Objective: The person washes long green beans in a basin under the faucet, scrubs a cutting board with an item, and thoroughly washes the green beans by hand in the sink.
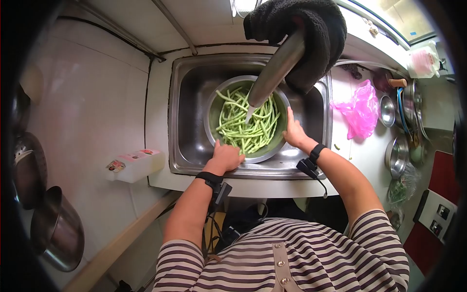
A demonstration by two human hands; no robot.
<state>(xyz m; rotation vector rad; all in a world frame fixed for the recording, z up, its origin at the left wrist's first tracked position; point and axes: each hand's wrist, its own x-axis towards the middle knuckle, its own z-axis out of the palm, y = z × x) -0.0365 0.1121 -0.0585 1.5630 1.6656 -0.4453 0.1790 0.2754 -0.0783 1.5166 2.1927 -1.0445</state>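
Note:
A round metal bowl (210, 127) full of long green beans (253, 129) sits in the stainless steel sink (311, 117). Water (249, 115) runs from the faucet (277, 68) onto the beans. At the bowl's near left rim is my left hand (227, 155), its fingers curled over the edge and partly hidden. My right hand (294, 132) grips the right rim, one finger stretched along the outside of the bowl.
A dark towel (323, 44) drapes over the faucet. To the right lie a pink plastic bag (362, 111) and small metal bowls (387, 111). A plastic jug (138, 165) stands at left. More metal bowls (58, 231) are at far left.

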